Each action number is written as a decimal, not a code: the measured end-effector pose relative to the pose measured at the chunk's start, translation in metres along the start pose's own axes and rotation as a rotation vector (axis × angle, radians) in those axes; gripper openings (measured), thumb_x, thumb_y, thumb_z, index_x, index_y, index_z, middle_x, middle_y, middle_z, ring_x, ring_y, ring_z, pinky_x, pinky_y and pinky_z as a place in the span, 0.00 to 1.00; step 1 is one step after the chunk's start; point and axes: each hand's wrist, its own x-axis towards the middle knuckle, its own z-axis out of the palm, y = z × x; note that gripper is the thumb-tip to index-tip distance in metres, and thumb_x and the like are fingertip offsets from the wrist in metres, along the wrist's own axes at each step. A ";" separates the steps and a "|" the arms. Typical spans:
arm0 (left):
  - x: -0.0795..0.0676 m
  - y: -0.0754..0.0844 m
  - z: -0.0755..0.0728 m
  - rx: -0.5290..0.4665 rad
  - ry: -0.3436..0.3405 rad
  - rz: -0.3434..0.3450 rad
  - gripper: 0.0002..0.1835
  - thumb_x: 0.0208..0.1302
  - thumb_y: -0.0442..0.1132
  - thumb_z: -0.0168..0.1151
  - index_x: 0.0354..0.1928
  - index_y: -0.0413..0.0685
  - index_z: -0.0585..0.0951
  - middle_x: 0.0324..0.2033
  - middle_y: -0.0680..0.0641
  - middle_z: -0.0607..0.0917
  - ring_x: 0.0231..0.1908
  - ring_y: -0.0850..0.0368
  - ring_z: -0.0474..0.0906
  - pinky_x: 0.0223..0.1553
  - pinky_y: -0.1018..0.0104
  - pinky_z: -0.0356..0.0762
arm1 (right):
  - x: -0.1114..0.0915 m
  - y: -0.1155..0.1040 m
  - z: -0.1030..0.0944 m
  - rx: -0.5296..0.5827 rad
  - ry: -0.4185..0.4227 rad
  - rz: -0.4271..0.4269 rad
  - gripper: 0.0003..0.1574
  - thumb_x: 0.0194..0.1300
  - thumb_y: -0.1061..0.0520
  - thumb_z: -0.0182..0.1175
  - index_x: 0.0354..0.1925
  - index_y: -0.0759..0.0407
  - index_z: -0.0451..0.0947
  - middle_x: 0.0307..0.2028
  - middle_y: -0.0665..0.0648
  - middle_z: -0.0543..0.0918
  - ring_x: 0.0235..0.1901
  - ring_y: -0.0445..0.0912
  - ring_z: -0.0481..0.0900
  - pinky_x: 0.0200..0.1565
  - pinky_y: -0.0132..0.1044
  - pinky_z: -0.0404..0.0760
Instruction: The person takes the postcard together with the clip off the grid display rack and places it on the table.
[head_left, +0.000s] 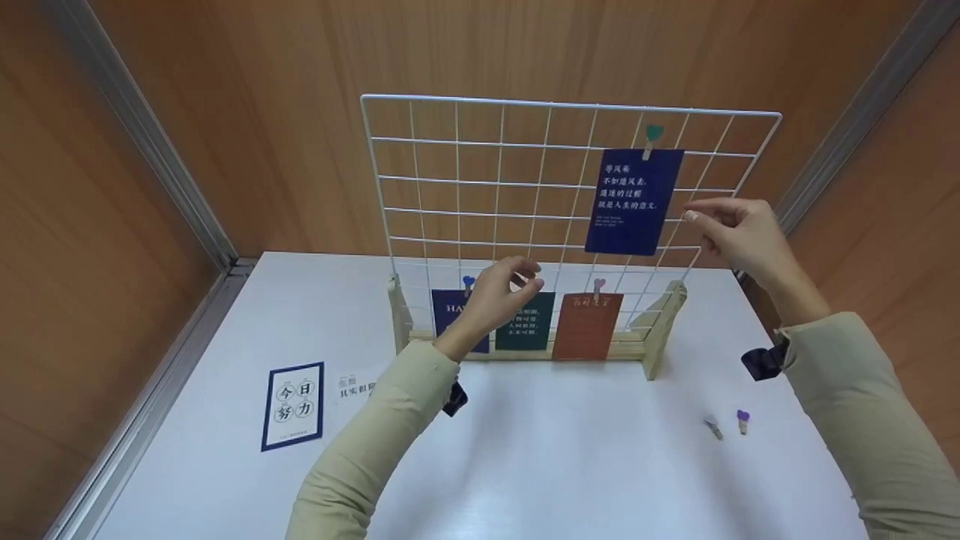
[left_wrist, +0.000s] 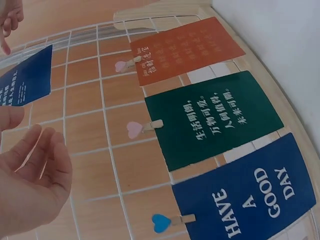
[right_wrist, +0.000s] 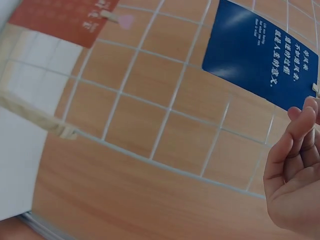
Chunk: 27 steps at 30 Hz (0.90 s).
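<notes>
My right hand point(head_left: 739, 229) is beside the right edge of a dark blue card point(head_left: 634, 199), fingers loosely bent and nothing visible in them. That card hangs high on a white wire grid point(head_left: 480, 182) from a clothespin with a green heart point(head_left: 654, 133). Lower down, my left hand point(head_left: 501, 289) is in front of the grid, fingers loosely curved and holding nothing. In the left wrist view, a blue "HAVE A GOOD DAY" card point(left_wrist: 250, 200), a green card point(left_wrist: 215, 120) and an orange-red card point(left_wrist: 185, 50) hang in a row, each from a heart clothespin.
Wooden feet point(head_left: 660, 330) hold up the grid on a white table point(head_left: 540, 450). On the left lie a blue-bordered card point(head_left: 293, 406) and a white card point(head_left: 356, 386), partly behind the left arm. Two clothespins, one with a purple heart point(head_left: 742, 417), lie at right.
</notes>
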 end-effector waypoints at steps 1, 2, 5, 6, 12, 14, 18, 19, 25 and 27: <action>0.001 0.001 0.001 0.002 -0.011 -0.002 0.14 0.61 0.42 0.54 0.46 0.42 0.75 0.40 0.46 0.77 0.40 0.55 0.72 0.40 0.67 0.70 | 0.002 -0.002 0.000 -0.005 0.004 -0.008 0.23 0.59 0.49 0.56 0.46 0.64 0.76 0.20 0.55 0.75 0.18 0.41 0.71 0.18 0.27 0.71; 0.002 0.002 0.003 0.006 -0.021 -0.003 0.14 0.61 0.42 0.54 0.47 0.42 0.74 0.41 0.46 0.77 0.41 0.55 0.72 0.41 0.67 0.70 | 0.003 -0.004 -0.001 -0.010 0.010 -0.012 0.23 0.59 0.49 0.56 0.46 0.64 0.76 0.20 0.55 0.75 0.18 0.41 0.71 0.18 0.27 0.72; 0.006 0.005 0.006 0.003 -0.045 -0.021 0.16 0.61 0.42 0.54 0.49 0.43 0.73 0.44 0.45 0.76 0.42 0.56 0.71 0.42 0.68 0.69 | 0.006 -0.008 -0.002 -0.020 0.026 -0.019 0.23 0.59 0.48 0.56 0.46 0.63 0.76 0.21 0.54 0.75 0.19 0.41 0.71 0.20 0.26 0.72; 0.007 0.006 0.007 0.003 -0.048 -0.025 0.16 0.61 0.42 0.54 0.49 0.43 0.73 0.44 0.45 0.76 0.42 0.56 0.71 0.42 0.69 0.69 | 0.008 -0.010 -0.002 -0.021 0.029 -0.021 0.23 0.59 0.48 0.56 0.47 0.63 0.76 0.21 0.54 0.75 0.19 0.41 0.71 0.20 0.26 0.72; 0.015 0.011 0.010 -0.024 -0.013 -0.015 0.17 0.61 0.42 0.55 0.50 0.43 0.72 0.44 0.47 0.75 0.43 0.55 0.71 0.42 0.70 0.69 | 0.016 -0.019 0.001 0.041 0.052 -0.063 0.22 0.59 0.52 0.57 0.47 0.65 0.75 0.20 0.54 0.74 0.18 0.41 0.70 0.21 0.25 0.71; 0.018 0.013 0.012 -0.044 -0.001 -0.009 0.17 0.61 0.41 0.55 0.50 0.42 0.72 0.44 0.47 0.75 0.44 0.54 0.71 0.42 0.71 0.69 | 0.017 -0.027 0.003 0.083 0.055 -0.076 0.22 0.59 0.54 0.57 0.48 0.68 0.74 0.19 0.54 0.73 0.18 0.40 0.70 0.20 0.25 0.71; 0.021 0.018 0.017 -0.059 0.011 -0.013 0.17 0.61 0.41 0.55 0.51 0.43 0.72 0.44 0.48 0.76 0.44 0.54 0.72 0.43 0.70 0.69 | 0.014 -0.046 0.007 0.146 0.068 -0.092 0.21 0.59 0.59 0.56 0.49 0.72 0.72 0.17 0.55 0.71 0.15 0.39 0.70 0.19 0.24 0.70; 0.021 0.019 0.018 -0.059 0.013 -0.017 0.17 0.61 0.41 0.55 0.51 0.43 0.72 0.44 0.48 0.76 0.44 0.54 0.72 0.43 0.70 0.69 | 0.014 -0.050 0.008 0.158 0.070 -0.091 0.21 0.59 0.60 0.56 0.49 0.72 0.71 0.17 0.55 0.71 0.15 0.38 0.70 0.19 0.24 0.70; 0.026 0.025 0.024 -0.056 0.011 -0.046 0.20 0.60 0.41 0.56 0.53 0.44 0.70 0.45 0.48 0.76 0.43 0.56 0.72 0.42 0.72 0.69 | 0.025 -0.045 0.010 0.210 0.106 -0.050 0.23 0.58 0.59 0.57 0.51 0.68 0.71 0.17 0.53 0.71 0.15 0.39 0.70 0.20 0.25 0.73; 0.028 0.026 0.026 -0.055 0.012 -0.058 0.20 0.60 0.41 0.56 0.54 0.45 0.69 0.46 0.49 0.75 0.43 0.57 0.71 0.42 0.72 0.68 | 0.030 -0.041 0.010 0.223 0.119 -0.035 0.24 0.58 0.58 0.58 0.52 0.67 0.71 0.18 0.53 0.72 0.15 0.40 0.70 0.20 0.25 0.73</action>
